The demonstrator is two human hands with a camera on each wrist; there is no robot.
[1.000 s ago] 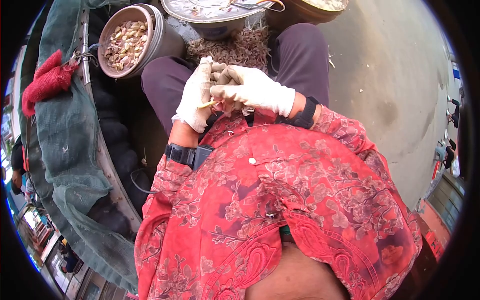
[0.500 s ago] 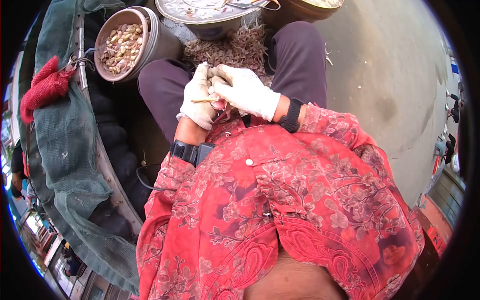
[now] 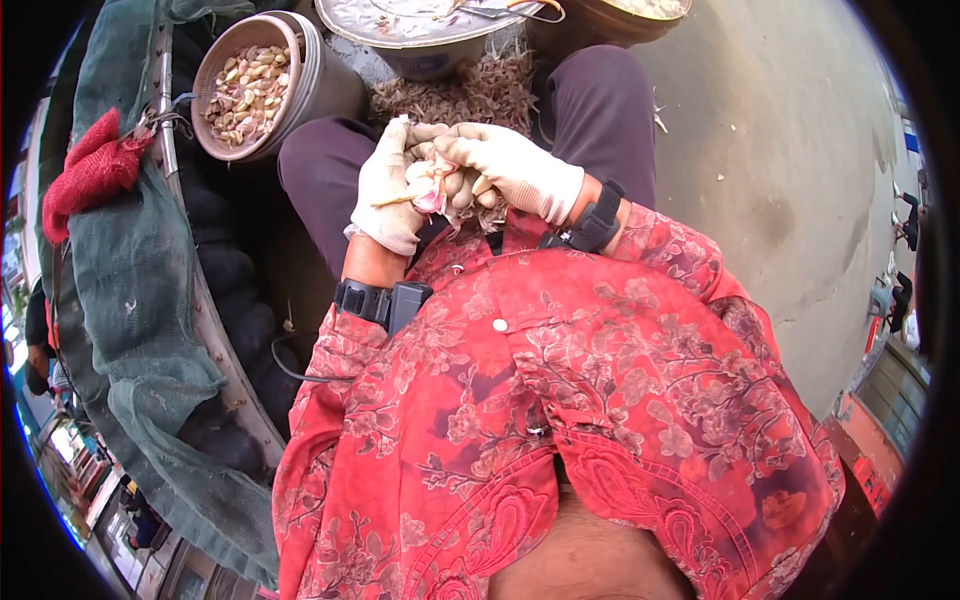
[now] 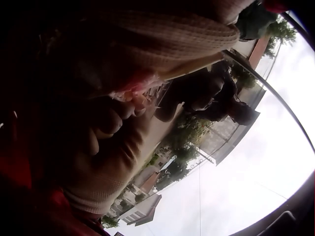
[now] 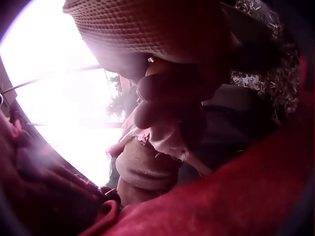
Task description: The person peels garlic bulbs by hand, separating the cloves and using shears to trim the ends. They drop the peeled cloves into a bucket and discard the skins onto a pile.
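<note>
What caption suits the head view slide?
Left hand and right hand grip a garlic bulb near a pot of cloves.

A garlic bulb [image 3: 428,193], pale with pinkish papery skin hanging ragged at its edges, is sitting gripped between two white-gloved hands just above the lap. Its dry, straw-coloured stem [image 3: 392,200] is poking out sideways across the left hand [image 3: 385,205], while the right hand [image 3: 510,170] is curling its fingers over the bulb from the other side.

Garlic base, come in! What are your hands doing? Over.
Left hand grips the garlic. Right hand pinches it too, fingers curled. Nothing in the way, bowl of cloves off to the left.
</note>
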